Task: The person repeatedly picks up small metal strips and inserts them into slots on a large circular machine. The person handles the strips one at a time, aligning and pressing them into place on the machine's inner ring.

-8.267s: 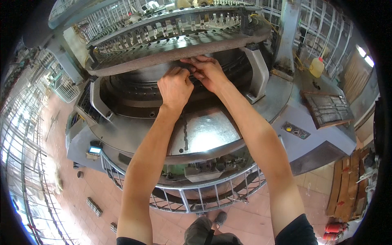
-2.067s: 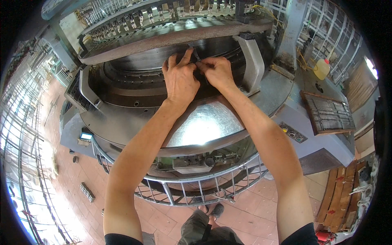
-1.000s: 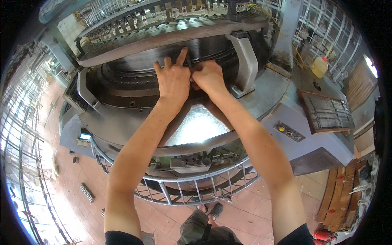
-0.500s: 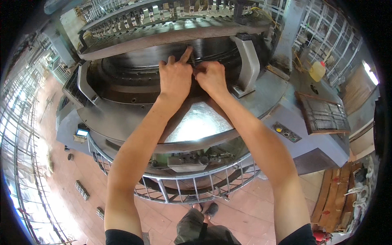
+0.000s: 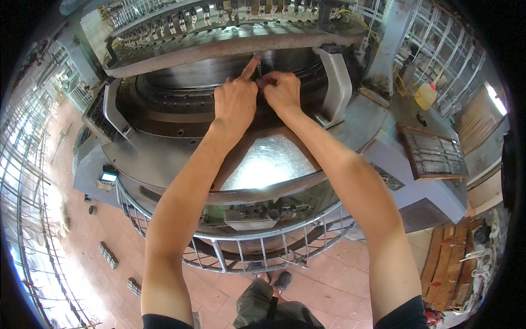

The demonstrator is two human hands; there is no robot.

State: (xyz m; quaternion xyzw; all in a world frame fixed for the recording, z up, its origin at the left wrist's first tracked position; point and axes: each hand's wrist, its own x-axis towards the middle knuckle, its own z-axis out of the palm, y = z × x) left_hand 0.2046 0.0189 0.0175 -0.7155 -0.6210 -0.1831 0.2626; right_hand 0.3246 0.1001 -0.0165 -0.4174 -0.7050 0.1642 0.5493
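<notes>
My left hand is over the dark ring of a large round metal machine, which looks like a circular knitting machine. Its index finger stretches up against the upright cylinder wall, while the other fingers are bent. Close beside it, my right hand has thumb and fingers pinched together at the lower end of a thin, narrow metal piece. That piece stands upright by the left index fingertip; its exact kind is too small to tell. My left thumb is hidden.
Above the hands runs a thick curved rim with a row of yarn feeders. Grey brackets flank the opening. A curved guard rail is below. A yellowish bottle and a dark slatted panel are at right.
Both forearms have shifted slightly. My right hand has turned a little, its fingers still pinched, and more of the thin metal piece shows. The left index finger stays against the wall.
</notes>
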